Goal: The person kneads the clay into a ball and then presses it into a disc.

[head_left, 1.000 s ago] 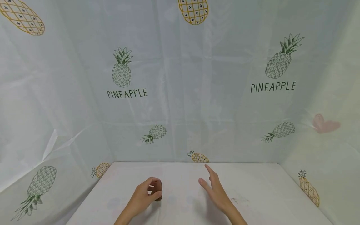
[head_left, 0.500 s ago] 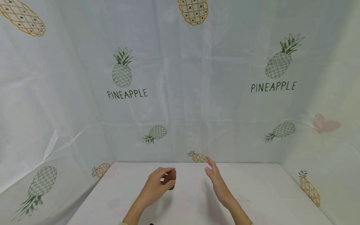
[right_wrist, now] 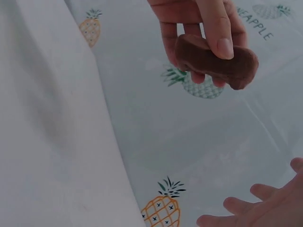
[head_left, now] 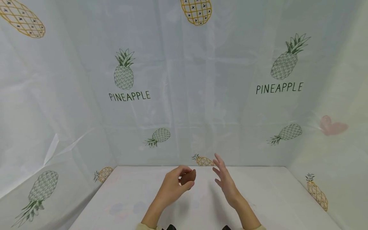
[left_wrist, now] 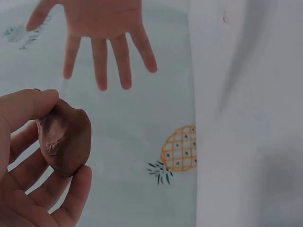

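Observation:
My left hand (head_left: 172, 187) holds a brown, clay-like lump (head_left: 188, 177) between thumb and fingers, above the white table. Seen from the left wrist, the lump (left_wrist: 68, 142) is rounded, with a rough dent on one face. From the right wrist view the same lump (right_wrist: 218, 61) looks longer and uneven, the left thumb lying across it. To its right my right hand (head_left: 227, 183) is held up with fingers spread, apart from the lump and holding nothing. Its palm (left_wrist: 104, 19) shows in the left wrist view.
A white tabletop (head_left: 276, 198) lies beneath both hands. Pale sheeting (head_left: 198, 105) printed with pineapples encloses its back and both sides. Faint smudges (head_left: 116, 209) mark the table at the left. Two small dark objects (head_left: 171, 227) show at the bottom edge, near the wrists.
The left hand has moved right and farther forward with the brown lump, turning it a little. The right hand has shifted slightly forward and its fingers have spread. The hands are closer together.

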`<state>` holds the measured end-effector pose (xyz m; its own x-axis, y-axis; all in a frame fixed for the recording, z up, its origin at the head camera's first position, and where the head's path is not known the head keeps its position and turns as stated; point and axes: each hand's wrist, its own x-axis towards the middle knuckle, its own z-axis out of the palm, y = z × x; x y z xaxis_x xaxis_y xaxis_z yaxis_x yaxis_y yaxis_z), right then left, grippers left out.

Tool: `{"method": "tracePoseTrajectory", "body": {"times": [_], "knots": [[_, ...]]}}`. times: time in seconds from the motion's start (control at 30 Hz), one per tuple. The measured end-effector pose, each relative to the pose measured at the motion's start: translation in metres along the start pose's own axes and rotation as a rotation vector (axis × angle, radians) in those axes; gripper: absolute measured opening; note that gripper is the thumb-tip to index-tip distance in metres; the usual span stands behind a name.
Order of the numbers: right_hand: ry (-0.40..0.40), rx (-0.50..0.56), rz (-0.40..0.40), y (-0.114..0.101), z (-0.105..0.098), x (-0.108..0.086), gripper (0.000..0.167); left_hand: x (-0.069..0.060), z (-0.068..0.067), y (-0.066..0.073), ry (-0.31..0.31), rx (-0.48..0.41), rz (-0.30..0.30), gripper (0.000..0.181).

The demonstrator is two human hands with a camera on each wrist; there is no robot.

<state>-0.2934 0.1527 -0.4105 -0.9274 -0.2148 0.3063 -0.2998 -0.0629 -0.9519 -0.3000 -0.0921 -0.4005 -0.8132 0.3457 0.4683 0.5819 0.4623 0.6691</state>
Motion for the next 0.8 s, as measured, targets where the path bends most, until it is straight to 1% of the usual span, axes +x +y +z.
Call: {"method": "tracePoseTrajectory", "body": {"times": [0.07,0.27,0.43,0.67,0.8], "knots": [[-0.013,0.016,-0.013,-0.004,0.0,0.0,0.067,0.003,0.005,0.006,0.003,0.0,0.011,0.037],[-0.046,0.062,-0.037,-0.01,0.002,0.0,0.062,0.007,0.018,0.018,0.014,0.02,0.082,0.035],[-0.046,0.08,-0.05,-0.009,0.002,0.0,0.062,0.007,0.028,0.023,0.017,0.023,0.093,0.033],[-0.042,0.095,-0.065,-0.008,0.004,0.002,0.063,0.01,0.039,0.03,0.006,0.026,0.118,0.031],[-0.049,0.105,-0.073,-0.009,0.006,0.004,0.065,0.012,0.044,0.033,0.009,0.018,0.114,0.03]]}}
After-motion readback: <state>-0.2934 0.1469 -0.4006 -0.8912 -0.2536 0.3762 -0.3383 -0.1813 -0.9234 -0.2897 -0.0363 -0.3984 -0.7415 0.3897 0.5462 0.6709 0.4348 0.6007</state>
